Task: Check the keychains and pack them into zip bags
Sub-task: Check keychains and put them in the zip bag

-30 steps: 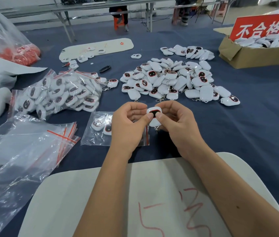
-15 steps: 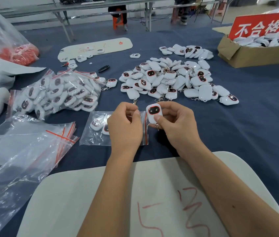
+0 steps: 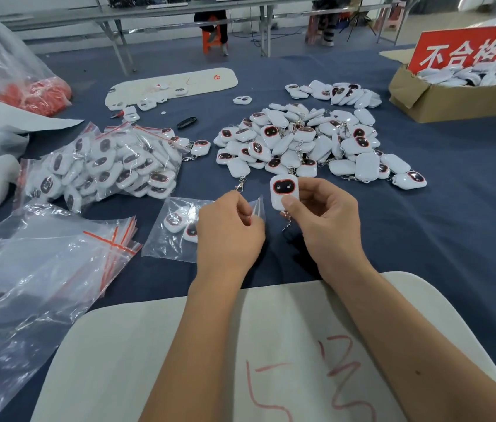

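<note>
My right hand [image 3: 322,217] pinches a white keychain [image 3: 283,191] with a dark, red-rimmed face, holding it upright with the face towards me; its metal clasp hangs below my thumb. My left hand [image 3: 228,229] pinches the open mouth of a clear zip bag [image 3: 173,236] lying on the blue cloth, just left of the keychain. Two keychains lie inside that bag. A big loose pile of keychains [image 3: 298,144] sits beyond my hands.
Filled zip bags [image 3: 103,166] are heaped at the left, and empty zip bags [image 3: 43,263] lie nearer me. A cardboard box [image 3: 453,99] with a red sign stands at the far right. A white board [image 3: 180,360] with red writing is under my forearms.
My left hand let go of the keychain and moved left to the bag's mouth. My right hand turned the keychain upright and lifted it slightly.
</note>
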`<state>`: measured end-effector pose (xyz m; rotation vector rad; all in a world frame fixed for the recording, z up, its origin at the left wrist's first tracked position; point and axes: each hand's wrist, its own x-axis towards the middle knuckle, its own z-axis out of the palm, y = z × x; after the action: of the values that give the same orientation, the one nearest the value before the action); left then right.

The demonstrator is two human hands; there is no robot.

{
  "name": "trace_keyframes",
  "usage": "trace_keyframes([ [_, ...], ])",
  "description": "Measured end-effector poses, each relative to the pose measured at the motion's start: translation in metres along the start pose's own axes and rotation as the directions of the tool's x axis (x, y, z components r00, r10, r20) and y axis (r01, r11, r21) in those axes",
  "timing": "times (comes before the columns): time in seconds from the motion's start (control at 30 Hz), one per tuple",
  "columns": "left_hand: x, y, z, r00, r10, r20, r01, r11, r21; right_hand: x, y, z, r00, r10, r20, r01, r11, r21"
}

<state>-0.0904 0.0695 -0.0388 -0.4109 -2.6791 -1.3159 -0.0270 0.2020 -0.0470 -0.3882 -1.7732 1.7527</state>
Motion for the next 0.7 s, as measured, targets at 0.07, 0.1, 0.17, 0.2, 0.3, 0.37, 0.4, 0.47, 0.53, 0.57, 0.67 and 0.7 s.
trace_keyframes([
  [0.07,0.001,0.002,-0.001,1.000,-0.029,-0.009,0.028,0.998,-0.053,0.000,-0.002,-0.001,1.000,-0.023,-0.020,0.023,0.999,-0.027],
  [0.1,0.001,0.003,-0.002,0.999,-0.044,-0.010,0.043,0.996,-0.074,0.000,-0.003,0.000,0.999,-0.031,-0.021,0.031,0.999,-0.012],
  [0.17,0.000,0.004,-0.003,0.997,-0.073,0.009,0.074,0.990,-0.121,-0.002,-0.007,0.003,0.999,-0.031,0.018,0.030,0.995,0.092],
  [0.2,0.000,0.004,-0.003,0.996,-0.084,0.027,0.087,0.984,-0.156,-0.003,-0.009,0.005,0.998,-0.027,0.051,0.019,0.986,0.163],
  [0.3,-0.001,0.005,-0.005,0.994,-0.092,0.065,0.105,0.963,-0.247,-0.007,-0.012,0.010,0.988,-0.024,0.151,-0.021,0.956,0.293],
  [0.37,0.000,0.005,-0.006,0.993,-0.093,0.069,0.108,0.956,-0.274,-0.007,-0.011,0.012,0.983,-0.013,0.185,-0.040,0.959,0.282],
  [0.4,0.000,0.005,-0.007,0.994,-0.091,0.063,0.105,0.954,-0.280,-0.007,-0.010,0.012,0.982,0.001,0.190,-0.050,0.966,0.252],
  [0.47,0.002,0.005,-0.008,0.996,-0.081,0.026,0.085,0.955,-0.284,-0.006,-0.007,0.012,0.981,0.034,0.190,-0.070,0.980,0.187],
  [0.53,0.003,0.005,-0.009,0.997,-0.062,-0.041,0.048,0.960,-0.275,-0.005,-0.005,0.012,0.980,0.063,0.190,-0.088,0.988,0.124],
  [0.57,0.004,0.005,-0.010,0.996,-0.043,-0.084,0.019,0.964,-0.265,-0.006,-0.004,0.012,0.978,0.071,0.194,-0.089,0.992,0.085],
  [0.67,0.003,0.009,-0.011,0.980,0.041,-0.197,-0.085,0.972,-0.220,-0.007,-0.001,0.011,0.970,0.043,0.239,-0.016,0.993,-0.116],
  [0.7,0.002,0.010,-0.011,0.973,0.063,-0.224,-0.110,0.972,-0.206,-0.007,0.000,0.011,0.965,0.029,0.261,0.019,0.983,-0.181],
])
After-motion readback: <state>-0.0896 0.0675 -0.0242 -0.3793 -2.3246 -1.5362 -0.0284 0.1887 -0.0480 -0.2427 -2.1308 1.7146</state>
